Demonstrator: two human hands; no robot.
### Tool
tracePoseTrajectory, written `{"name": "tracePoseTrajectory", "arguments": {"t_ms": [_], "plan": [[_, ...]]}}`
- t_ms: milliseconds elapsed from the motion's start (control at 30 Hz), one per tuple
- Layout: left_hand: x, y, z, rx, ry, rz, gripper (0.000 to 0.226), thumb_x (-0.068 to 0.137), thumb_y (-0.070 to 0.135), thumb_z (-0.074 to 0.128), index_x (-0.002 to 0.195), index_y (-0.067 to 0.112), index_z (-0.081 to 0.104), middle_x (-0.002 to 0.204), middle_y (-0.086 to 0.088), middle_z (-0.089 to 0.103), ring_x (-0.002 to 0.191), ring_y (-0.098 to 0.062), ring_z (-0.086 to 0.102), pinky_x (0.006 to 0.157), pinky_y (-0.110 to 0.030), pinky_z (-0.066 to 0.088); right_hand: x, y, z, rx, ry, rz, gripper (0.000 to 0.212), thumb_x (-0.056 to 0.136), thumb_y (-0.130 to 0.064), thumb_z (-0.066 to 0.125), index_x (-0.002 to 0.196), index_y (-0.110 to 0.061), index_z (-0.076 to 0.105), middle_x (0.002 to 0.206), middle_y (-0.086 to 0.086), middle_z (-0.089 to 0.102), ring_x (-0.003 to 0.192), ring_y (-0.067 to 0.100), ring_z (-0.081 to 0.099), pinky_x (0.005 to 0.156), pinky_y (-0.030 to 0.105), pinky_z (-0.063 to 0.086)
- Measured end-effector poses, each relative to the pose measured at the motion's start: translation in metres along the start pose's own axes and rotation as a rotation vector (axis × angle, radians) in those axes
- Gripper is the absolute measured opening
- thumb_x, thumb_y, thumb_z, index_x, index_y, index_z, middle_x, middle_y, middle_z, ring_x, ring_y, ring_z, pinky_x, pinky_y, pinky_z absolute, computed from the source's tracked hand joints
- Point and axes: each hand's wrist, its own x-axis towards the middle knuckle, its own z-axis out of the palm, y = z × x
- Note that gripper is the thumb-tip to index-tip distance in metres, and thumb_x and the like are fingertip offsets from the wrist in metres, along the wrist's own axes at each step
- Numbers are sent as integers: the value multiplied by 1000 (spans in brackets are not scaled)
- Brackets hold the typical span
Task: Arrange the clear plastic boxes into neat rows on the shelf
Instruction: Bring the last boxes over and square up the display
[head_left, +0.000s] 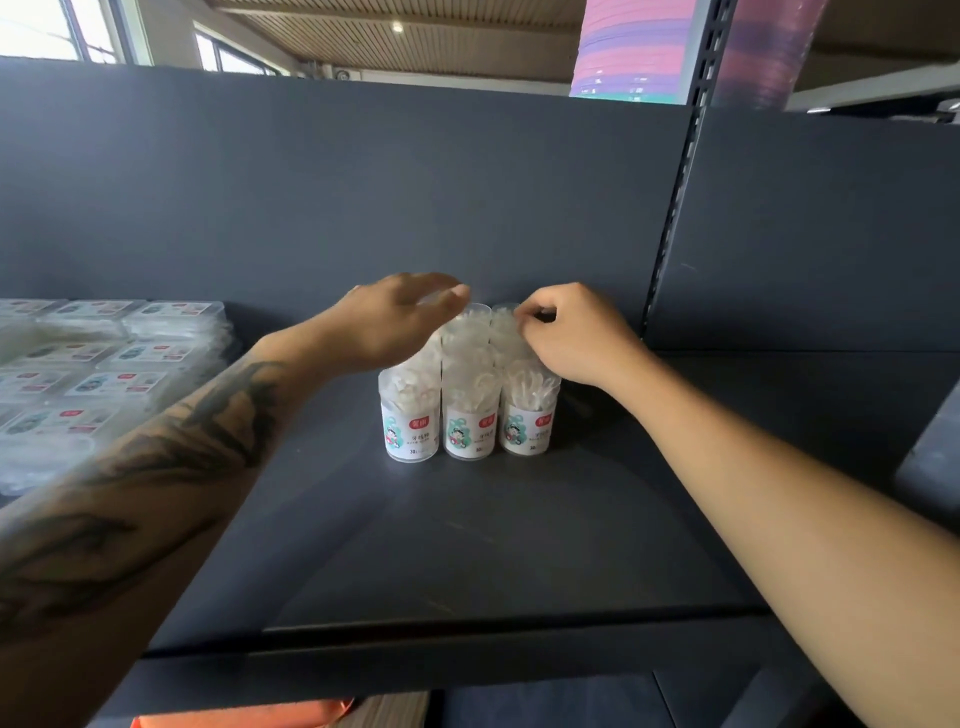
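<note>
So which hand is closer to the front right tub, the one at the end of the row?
Right. The right hand sits just above the front right tub; the left hand is farther, over the left tubs.

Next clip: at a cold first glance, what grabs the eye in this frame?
First, the cluster of clear plastic boxes standing upright in tight rows at mid-shelf, white contents and cartoon labels showing, with both hands on them: the left hand arches over the back left ones, the right hand pinches at the top of a back right one. Next, the dark tattoo on the left forearm, then the flat packs stacked at far left.
</note>
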Motion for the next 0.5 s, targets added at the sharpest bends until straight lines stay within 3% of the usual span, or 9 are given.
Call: {"name": "tracePoseTrajectory", "arguments": {"t_ms": [67,167,300,500], "plan": [[-12,-2,4,66,9,45,63,96,75,34,144,40,52,149,14,53,138,-13,47,121,-47,31,-12,-1,-2,-5,8,-22,22,97,-29,56,107,-28,76,102,-11,74,92,10,67,73,23,53],[-33,-4,13,167,-15,95,73,87,82,30,148,44,46,158,16,41,146,-7,34,125,-50,17,-30,0,-4,10,2,-52,20,97,-30,58,106,-30,76,107,-12,73,94,8,66,72,20,49],[-50,-1,28,245,-15,147,64,96,72,42,153,45,38,166,12,28,154,-9,18,127,-49,7,-49,6,-1,-26,30,-136,18,94,-32,62,105,-32,76,121,-9,66,109,11,61,91,29,49],[-53,-2,41,297,-23,159,62,99,64,41,157,43,33,168,8,24,156,-16,14,127,-44,9,-60,6,-2,-12,68,-137,13,94,-32,65,94,-32,78,101,-9,60,86,8,60,74,25,43]]}}
